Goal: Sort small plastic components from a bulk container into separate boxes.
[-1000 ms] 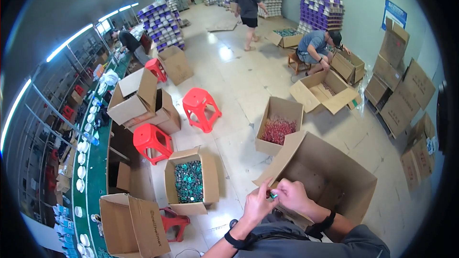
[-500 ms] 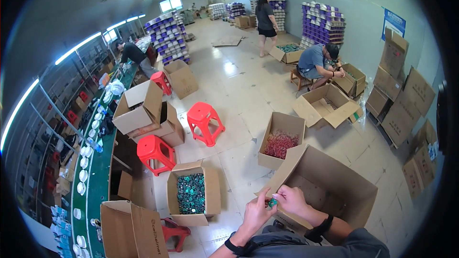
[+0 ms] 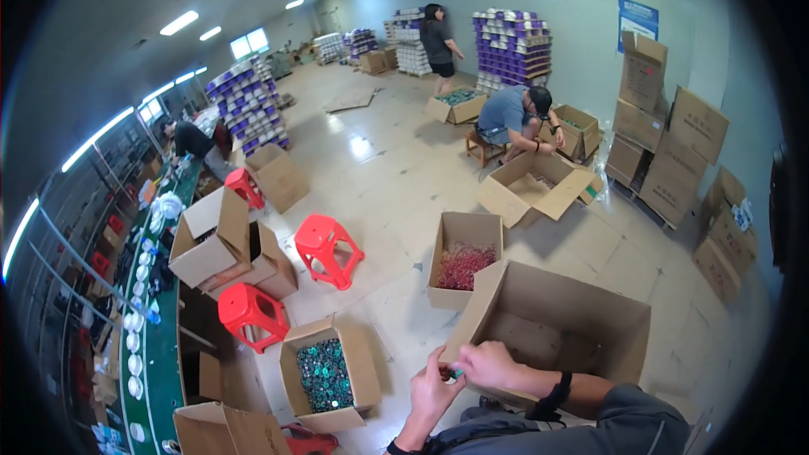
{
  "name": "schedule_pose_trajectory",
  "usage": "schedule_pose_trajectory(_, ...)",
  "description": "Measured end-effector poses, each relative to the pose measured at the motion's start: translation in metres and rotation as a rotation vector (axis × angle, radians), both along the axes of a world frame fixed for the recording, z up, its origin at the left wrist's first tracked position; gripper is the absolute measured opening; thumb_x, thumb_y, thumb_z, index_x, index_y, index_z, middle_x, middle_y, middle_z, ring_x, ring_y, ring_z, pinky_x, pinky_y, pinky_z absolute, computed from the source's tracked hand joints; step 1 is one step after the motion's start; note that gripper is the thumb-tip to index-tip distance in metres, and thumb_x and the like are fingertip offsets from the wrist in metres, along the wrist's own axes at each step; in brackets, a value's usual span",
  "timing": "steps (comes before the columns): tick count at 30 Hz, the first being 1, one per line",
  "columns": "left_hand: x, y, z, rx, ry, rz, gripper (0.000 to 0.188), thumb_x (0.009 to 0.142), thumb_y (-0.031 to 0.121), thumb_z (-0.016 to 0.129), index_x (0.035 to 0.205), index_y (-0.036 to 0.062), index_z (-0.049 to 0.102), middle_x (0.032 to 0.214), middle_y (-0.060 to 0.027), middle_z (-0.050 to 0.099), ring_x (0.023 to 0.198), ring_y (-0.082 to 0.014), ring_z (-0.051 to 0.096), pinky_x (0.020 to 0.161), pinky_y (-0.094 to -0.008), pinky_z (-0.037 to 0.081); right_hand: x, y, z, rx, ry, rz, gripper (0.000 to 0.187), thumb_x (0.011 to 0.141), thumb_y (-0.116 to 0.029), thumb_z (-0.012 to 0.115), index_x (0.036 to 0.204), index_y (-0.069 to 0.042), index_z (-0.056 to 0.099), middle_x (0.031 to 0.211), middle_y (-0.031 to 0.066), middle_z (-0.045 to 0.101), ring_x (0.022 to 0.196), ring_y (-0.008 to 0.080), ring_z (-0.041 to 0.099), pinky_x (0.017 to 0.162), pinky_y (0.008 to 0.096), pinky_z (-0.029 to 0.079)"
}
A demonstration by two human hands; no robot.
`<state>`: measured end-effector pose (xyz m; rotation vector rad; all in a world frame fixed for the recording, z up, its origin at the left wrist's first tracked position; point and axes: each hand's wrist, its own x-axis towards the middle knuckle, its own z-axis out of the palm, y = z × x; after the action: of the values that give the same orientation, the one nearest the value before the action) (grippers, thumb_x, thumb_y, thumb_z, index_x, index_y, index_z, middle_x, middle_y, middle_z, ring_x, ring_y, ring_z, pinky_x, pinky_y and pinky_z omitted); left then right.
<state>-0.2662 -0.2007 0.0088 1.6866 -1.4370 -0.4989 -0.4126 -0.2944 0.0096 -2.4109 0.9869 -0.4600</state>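
The head view takes in one long, pale-walled room, with a blue poster (image 3: 638, 27) on the wall at right. Its light, shiny floor (image 3: 396, 156) has dark marks, and one flat cardboard sheet (image 3: 352, 101) lies toward the back. A long green desk (image 3: 165, 345) runs along the left, carrying a row of white round cups (image 3: 135, 364), too blurred to count surely. Two big purple-and-white stacks stand nearest, one at left (image 3: 246, 108) and one at right (image 3: 511, 50), with more behind them. There are three co-workers: one standing (image 3: 436, 46), one seated (image 3: 504, 109) on one wooden stool (image 3: 483, 147), one bent over the desk (image 3: 192, 139).

One large open carton (image 3: 607, 320) sits directly before the wearer. Just beyond it is one carton of red pieces (image 3: 466, 266); farther left, one carton of green and dark pieces (image 3: 324, 375). Red plastic stools number four: three upright on the floor (image 3: 322, 240), one mostly hidden at the bottom.

The left hand (image 3: 433, 386) and right hand (image 3: 491, 364) are together at the large carton's near left edge, fingertips pinched on one small green piece (image 3: 456, 372), partly covered by the fingers.
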Motion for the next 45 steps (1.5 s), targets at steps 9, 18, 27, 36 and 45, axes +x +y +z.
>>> schedule_pose_trajectory(9,0.006,-0.002,0.008,-0.047,0.004,0.052,0.07,0.071,0.016,0.085,0.132,0.0035,0.051,0.083,-0.0098,0.073,0.068,-0.0201,0.072,0.065,-0.0323,0.06,0.002,0.0,0.022,0.063,0.051,-0.043,0.032,0.094,-0.042,0.06,0.085,-0.013,0.069,0.069,0.0148,0.067,0.064,0.0388,0.067,0.06,0.0525,0.053)
schedule_pose_trajectory(18,0.008,0.002,0.009,-0.015,-0.003,0.035,0.072,0.071,0.017,0.086,0.132,0.0029,0.051,0.081,-0.0091,0.073,0.069,-0.0207,0.072,0.065,-0.0329,0.06,0.007,-0.001,0.008,-0.083,-0.009,0.11,0.028,0.094,-0.038,0.06,0.081,-0.015,0.071,0.064,0.0131,0.065,0.061,0.0379,0.065,0.057,0.0506,0.052)
schedule_pose_trajectory(27,0.011,0.006,0.004,0.008,0.002,0.055,0.073,0.071,0.02,0.086,0.133,0.0046,0.05,0.08,-0.0073,0.073,0.07,-0.0203,0.073,0.065,-0.0334,0.06,0.009,-0.014,0.018,-0.005,0.115,0.219,0.027,0.095,-0.039,0.058,0.086,-0.019,0.075,0.069,0.0131,0.067,0.067,0.0369,0.067,0.06,0.0508,0.053)
schedule_pose_trajectory(36,0.014,0.006,-0.002,0.049,-0.021,-0.005,0.075,0.07,0.021,0.084,0.135,0.0071,0.049,0.08,-0.007,0.073,0.067,-0.0232,0.071,0.065,-0.0365,0.059,0.013,-0.017,0.015,0.048,0.174,0.313,0.028,0.095,-0.039,0.057,0.089,-0.02,0.076,0.076,0.0133,0.069,0.072,0.0365,0.068,0.065,0.0499,0.054)
schedule_pose_trajectory(45,0.014,0.01,0.002,0.065,-0.015,-0.005,0.075,0.07,0.02,0.084,0.135,0.0078,0.049,0.08,-0.0075,0.073,0.069,-0.0243,0.072,0.066,-0.0377,0.059,0.02,-0.022,0.027,0.098,0.276,0.356,0.026,0.095,-0.04,0.057,0.091,-0.02,0.075,0.078,0.0111,0.07,0.076,0.0358,0.069,0.067,0.0497,0.053)
